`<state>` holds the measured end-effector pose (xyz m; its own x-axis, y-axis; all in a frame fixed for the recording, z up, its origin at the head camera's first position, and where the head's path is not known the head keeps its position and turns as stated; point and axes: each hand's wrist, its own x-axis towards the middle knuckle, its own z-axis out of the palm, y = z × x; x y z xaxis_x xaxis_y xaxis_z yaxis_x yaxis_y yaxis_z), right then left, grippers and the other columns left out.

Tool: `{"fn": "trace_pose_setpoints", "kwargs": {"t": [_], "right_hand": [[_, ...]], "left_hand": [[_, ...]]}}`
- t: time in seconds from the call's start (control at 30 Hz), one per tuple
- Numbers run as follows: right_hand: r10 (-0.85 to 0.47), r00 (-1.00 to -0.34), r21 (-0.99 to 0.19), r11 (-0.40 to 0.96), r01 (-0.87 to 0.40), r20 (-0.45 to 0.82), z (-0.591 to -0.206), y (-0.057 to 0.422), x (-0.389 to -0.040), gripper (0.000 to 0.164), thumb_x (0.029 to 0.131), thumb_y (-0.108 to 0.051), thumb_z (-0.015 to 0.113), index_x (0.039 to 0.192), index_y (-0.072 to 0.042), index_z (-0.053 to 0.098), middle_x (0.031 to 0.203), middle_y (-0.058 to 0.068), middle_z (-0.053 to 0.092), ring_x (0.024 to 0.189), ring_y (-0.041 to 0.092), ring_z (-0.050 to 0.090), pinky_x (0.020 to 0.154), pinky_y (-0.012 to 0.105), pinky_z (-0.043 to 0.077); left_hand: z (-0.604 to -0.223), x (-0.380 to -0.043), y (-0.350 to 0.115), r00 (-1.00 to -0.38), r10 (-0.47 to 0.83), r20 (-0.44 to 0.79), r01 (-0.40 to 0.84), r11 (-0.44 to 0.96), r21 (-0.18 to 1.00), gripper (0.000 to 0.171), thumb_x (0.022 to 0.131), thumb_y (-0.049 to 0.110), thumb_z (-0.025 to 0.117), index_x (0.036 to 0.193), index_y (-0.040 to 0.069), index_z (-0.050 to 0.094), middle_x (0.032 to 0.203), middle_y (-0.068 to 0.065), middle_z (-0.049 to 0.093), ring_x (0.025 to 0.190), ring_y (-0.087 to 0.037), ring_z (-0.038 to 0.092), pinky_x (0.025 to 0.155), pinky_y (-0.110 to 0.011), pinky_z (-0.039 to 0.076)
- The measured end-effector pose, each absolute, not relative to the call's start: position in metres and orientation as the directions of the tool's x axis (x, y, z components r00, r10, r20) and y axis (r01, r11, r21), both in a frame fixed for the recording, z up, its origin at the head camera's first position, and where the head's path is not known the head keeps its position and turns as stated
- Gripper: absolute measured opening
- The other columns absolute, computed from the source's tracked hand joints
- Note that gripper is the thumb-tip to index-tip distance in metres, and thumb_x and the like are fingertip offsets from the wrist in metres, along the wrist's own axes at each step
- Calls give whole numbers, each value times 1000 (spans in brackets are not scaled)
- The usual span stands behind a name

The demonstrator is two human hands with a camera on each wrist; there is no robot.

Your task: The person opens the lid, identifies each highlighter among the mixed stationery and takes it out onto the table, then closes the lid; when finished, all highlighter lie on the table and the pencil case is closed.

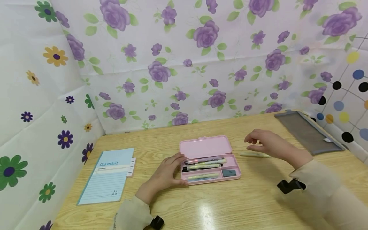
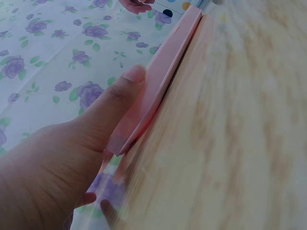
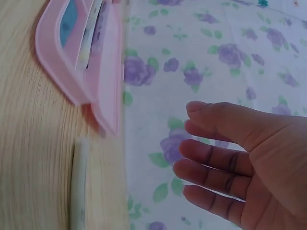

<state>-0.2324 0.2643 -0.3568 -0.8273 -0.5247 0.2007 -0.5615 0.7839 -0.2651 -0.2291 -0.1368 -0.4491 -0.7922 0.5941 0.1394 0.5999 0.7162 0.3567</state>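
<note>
A pink pencil case [image 1: 205,146] lies on the table with its lid folded back. Several pens [image 1: 205,163] fill its long compartment, and a dark grey-blue eraser [image 1: 229,172] sits in the small front one. My left hand [image 1: 166,172] holds the case's left end, thumb at the front corner and fingers at the back; in the left wrist view the thumb lies along the pink side. My right hand [image 1: 265,145] hovers right of the case, fingers loosely bent around nothing. Below it, a pale pen-like stick [image 1: 256,154] lies on the wood, also seen in the right wrist view.
At the left, a light blue notebook [image 1: 106,179] lies over a small white card [image 1: 131,167]. A grey mesh pouch [image 1: 309,131] lies at the back right. Flowered cloth [image 1: 184,80] hangs behind the wooden table [image 1: 230,207].
</note>
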Motion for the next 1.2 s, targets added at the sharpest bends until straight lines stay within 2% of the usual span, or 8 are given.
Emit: {"fn": "trace_pose_setpoints", "kwargs": {"t": [0.17,0.57,0.77,1.2], "right_hand": [[-532,-826,-321,761,-564,188,-366,247,-231,20,88,-18,70,106,-9,68,94,0,65,83,13,59,72,33,53],[-583,-797,-424,689,-588,160,-389,209,-231,15,89,-16,69,102,-10,69,94,-1,65,82,8,57,70,28,53],[-633,-755,-423,644,-637,173,-399,195,-232,15,90,-13,66,104,-8,69,96,2,66,83,14,59,71,27,53],[-636,-761,-404,667,-626,129,-415,172,-234,14,89,-17,68,102,-10,70,91,-2,64,78,7,59,67,18,51]], "left_hand": [[-450,-230,-137,-791,596,140,602,715,355,91,72,56,77,146,17,41,154,-6,36,143,-28,34,114,-54,30],[-449,-230,-137,-798,589,126,590,724,357,92,72,57,76,147,18,40,155,-6,35,143,-28,34,115,-54,29],[-450,-231,-138,-798,589,125,590,722,361,92,72,57,76,147,18,40,155,-5,35,143,-28,33,116,-54,29],[-451,-231,-138,-798,589,127,590,722,361,92,72,57,75,147,19,40,155,-5,35,144,-28,33,116,-54,28]]}}
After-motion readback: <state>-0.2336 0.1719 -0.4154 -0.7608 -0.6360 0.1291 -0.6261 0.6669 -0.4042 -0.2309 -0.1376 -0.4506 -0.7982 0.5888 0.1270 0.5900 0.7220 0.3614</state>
